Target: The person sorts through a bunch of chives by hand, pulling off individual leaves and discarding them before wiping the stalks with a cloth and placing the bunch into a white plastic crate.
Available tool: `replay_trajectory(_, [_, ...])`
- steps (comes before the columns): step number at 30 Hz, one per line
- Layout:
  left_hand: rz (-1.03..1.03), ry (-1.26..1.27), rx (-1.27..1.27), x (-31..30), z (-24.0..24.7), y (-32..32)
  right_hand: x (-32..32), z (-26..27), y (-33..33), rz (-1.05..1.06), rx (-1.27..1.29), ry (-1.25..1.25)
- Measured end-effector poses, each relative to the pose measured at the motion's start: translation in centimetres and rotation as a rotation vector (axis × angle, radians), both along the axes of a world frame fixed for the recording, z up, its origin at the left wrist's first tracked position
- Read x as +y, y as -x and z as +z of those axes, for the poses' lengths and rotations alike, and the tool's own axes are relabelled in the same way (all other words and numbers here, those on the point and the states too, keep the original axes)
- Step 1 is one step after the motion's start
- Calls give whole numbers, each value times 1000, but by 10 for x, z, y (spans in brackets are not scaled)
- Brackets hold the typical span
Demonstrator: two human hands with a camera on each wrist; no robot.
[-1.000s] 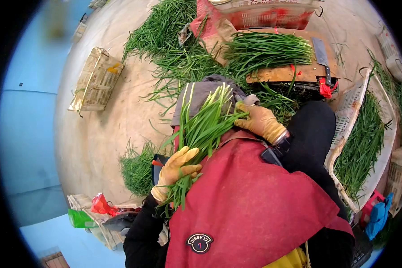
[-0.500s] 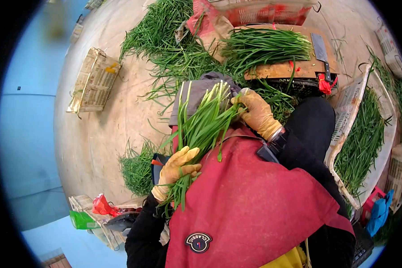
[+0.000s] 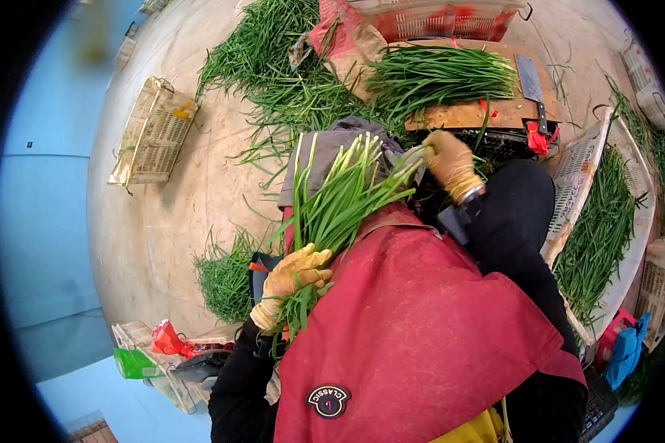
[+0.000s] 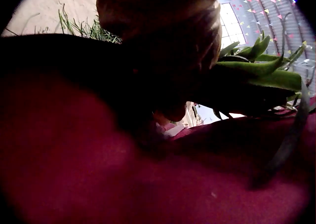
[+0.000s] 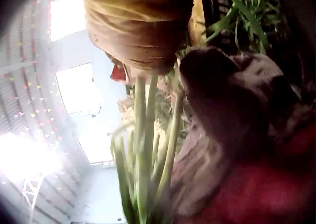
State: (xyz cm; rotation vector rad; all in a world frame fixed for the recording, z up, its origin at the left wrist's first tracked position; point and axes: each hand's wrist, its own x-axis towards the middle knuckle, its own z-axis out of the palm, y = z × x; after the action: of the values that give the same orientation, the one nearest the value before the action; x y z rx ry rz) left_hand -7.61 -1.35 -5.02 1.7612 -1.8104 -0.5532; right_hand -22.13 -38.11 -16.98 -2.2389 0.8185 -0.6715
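A bunch of long green stalks [image 3: 340,203] lies across the lap in the head view, pale ends pointing up and away. The gloved left hand [image 3: 292,284] curls round its leafy lower end. At the pale ends, the gloved right hand [image 3: 451,161] pinches a few stalks on the bunch's right side. The right wrist view shows that gloved hand [image 5: 138,31] above pale stalks [image 5: 143,150], its fingertips partly hidden. In the left wrist view the glove [image 4: 163,31] is dark, with green leaves [image 4: 271,76] beside it.
A board [image 3: 436,117] holds a pile of greens [image 3: 443,77] and a knife [image 3: 530,85]. Loose greens [image 3: 266,52] lie on the floor. A crate of greens [image 3: 575,173] stands at the right, an upright crate [image 3: 155,133] at the left.
The right hand has moved right and away from the bunch, drawing the pinched stalk ends outward. The left hand stays at the leafy end, its fingers curled in more.
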Motion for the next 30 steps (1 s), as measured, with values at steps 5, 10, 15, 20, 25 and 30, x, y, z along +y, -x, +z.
replay_trajectory(5, [-25, -59, -76, 8, -4, -3, -78, -5, 44, -47, 613, 42])
replay_trajectory(10, [-43, -79, -127, 5, -3, -4, -57, 51, 54, 208, 444, 15])
replay_trajectory(15, [-63, -77, -110, 0, 3, -5, 1, 74, -11, 686, 289, -35])
replay_trajectory(20, [42, -40, -21, -6, 20, 6, 21, 66, -42, 819, 535, -203])
replay_trajectory(25, [54, -34, -21, -4, 11, 4, 18, 47, -32, 728, 222, -522])
replay_trajectory(30, [29, -25, -42, -8, 20, 5, 25, 32, -28, 642, 164, -464])
